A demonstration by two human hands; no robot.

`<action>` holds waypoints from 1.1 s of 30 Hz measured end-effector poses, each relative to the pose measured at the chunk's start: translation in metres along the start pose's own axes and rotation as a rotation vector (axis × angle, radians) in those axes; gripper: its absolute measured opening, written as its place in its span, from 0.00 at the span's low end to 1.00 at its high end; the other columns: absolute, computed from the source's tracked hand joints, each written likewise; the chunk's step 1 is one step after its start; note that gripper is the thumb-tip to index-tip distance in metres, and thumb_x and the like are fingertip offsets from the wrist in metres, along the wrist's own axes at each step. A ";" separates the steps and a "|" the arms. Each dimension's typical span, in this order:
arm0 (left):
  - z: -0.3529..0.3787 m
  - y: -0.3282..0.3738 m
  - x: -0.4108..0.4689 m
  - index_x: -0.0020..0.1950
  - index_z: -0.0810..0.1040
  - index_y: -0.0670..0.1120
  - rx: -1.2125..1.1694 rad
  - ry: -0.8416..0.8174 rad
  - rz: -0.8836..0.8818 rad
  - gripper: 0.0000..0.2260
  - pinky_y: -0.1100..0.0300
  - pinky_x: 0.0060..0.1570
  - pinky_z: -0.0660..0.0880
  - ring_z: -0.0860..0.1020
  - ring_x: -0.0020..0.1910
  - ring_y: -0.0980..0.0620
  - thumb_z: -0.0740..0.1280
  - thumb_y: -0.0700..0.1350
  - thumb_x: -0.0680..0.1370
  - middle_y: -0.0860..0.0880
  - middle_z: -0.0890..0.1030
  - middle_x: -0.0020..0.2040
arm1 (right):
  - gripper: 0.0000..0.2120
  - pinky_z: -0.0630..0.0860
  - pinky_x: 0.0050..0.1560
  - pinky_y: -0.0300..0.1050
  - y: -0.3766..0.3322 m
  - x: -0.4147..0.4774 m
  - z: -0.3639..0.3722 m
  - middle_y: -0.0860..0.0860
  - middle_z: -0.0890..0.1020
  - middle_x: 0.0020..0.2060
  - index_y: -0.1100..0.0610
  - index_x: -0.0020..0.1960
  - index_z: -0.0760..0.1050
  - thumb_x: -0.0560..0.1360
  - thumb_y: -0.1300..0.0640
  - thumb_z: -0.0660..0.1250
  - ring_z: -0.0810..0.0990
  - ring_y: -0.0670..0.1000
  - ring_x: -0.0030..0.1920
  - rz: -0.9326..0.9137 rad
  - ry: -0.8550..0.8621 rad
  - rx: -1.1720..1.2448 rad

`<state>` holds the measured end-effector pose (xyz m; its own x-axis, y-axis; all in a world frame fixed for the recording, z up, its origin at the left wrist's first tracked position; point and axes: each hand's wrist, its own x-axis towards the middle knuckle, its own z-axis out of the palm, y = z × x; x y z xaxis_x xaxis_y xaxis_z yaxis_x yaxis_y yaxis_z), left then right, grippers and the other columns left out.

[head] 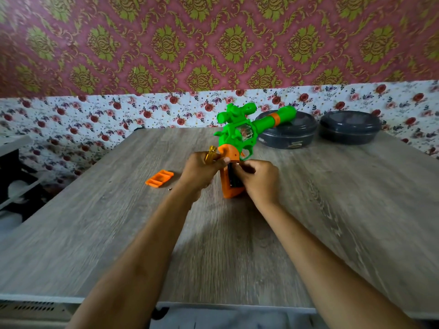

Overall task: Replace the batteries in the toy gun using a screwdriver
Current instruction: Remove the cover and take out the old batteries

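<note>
A green and orange toy gun (240, 131) stands on its orange grip on the wooden table (332, 210), barrel pointing back right. The grip's battery compartment (234, 181) is uncovered and dark batteries show inside. My left hand (202, 172) steadies the grip and also holds a yellow-handled screwdriver (211, 154). My right hand (260, 179) has its fingers at the top of the compartment, pinching at a battery. The orange battery cover (159, 178) lies on the table to the left, with a small screw (169, 189) beside it.
Two dark round lidded containers (288, 131) (349, 128) sit at the back right of the table, the gun's barrel over the nearer one. A floral wall runs behind. A dark and white unit (14, 176) stands left of the table.
</note>
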<state>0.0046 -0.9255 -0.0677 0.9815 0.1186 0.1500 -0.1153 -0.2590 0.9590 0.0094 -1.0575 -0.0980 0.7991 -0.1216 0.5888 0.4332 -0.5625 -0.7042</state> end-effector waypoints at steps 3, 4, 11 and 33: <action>0.000 -0.002 0.001 0.53 0.76 0.32 0.006 0.004 0.001 0.14 0.70 0.18 0.55 0.58 0.15 0.59 0.68 0.43 0.77 0.55 0.61 0.16 | 0.10 0.64 0.29 0.36 -0.003 -0.001 -0.001 0.55 0.84 0.33 0.60 0.39 0.83 0.71 0.54 0.69 0.79 0.51 0.33 -0.003 0.019 -0.032; 0.000 -0.002 0.002 0.53 0.76 0.31 0.005 0.005 -0.002 0.15 0.70 0.18 0.55 0.58 0.15 0.59 0.68 0.43 0.77 0.55 0.60 0.17 | 0.10 0.65 0.29 0.38 -0.003 -0.001 0.000 0.56 0.84 0.32 0.60 0.38 0.83 0.71 0.54 0.69 0.79 0.51 0.32 0.009 0.026 -0.041; -0.001 -0.002 0.001 0.49 0.77 0.35 0.059 0.012 -0.013 0.11 0.70 0.17 0.57 0.59 0.15 0.60 0.67 0.44 0.77 0.54 0.62 0.18 | 0.09 0.69 0.35 0.40 -0.003 0.000 -0.002 0.57 0.85 0.38 0.62 0.43 0.83 0.73 0.58 0.67 0.82 0.55 0.39 0.027 0.028 -0.048; 0.016 0.008 -0.009 0.48 0.80 0.44 0.453 0.245 0.425 0.19 0.54 0.40 0.76 0.81 0.42 0.46 0.67 0.56 0.65 0.45 0.83 0.41 | 0.10 0.70 0.34 0.40 -0.001 0.000 0.001 0.47 0.78 0.31 0.50 0.36 0.75 0.66 0.64 0.72 0.76 0.40 0.28 0.331 -0.303 0.400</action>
<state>-0.0025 -0.9437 -0.0654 0.7955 0.1181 0.5943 -0.3566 -0.7018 0.6168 0.0098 -1.0561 -0.0978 0.9761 0.0333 0.2149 0.2174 -0.1762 -0.9600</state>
